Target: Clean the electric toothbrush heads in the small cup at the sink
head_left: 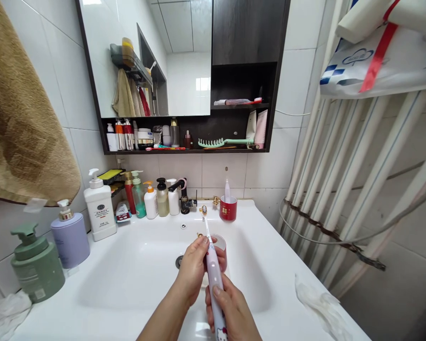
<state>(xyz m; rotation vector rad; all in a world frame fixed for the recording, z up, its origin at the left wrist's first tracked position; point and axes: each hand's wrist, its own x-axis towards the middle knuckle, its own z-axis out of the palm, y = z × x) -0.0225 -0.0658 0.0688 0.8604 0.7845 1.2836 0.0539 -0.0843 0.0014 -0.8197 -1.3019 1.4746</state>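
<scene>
Over the sink (120, 270), both of my hands are on a pale pink electric toothbrush (215, 274) with a cartoon cat print near its base. Its bristle head points up and away from me. My left hand (195, 263) is closed round the upper part, the thumb near the neck. Lower down, my right hand (229, 305) wraps the handle. Just behind the left fingers is a cup (223, 242) with a pale inside, partly hidden; I cannot tell whether that hand also grips it. A small gold piece (199, 234) shows beside the left thumb.
A red cup (228, 210) with a light pink item in it stands by the black faucet (186, 201). Several pump bottles (151, 201) line the left and back rim. Crumpled plastic (317, 303) lies at right, near white pipes (326, 189). A mirror cabinet (188, 154) hangs above.
</scene>
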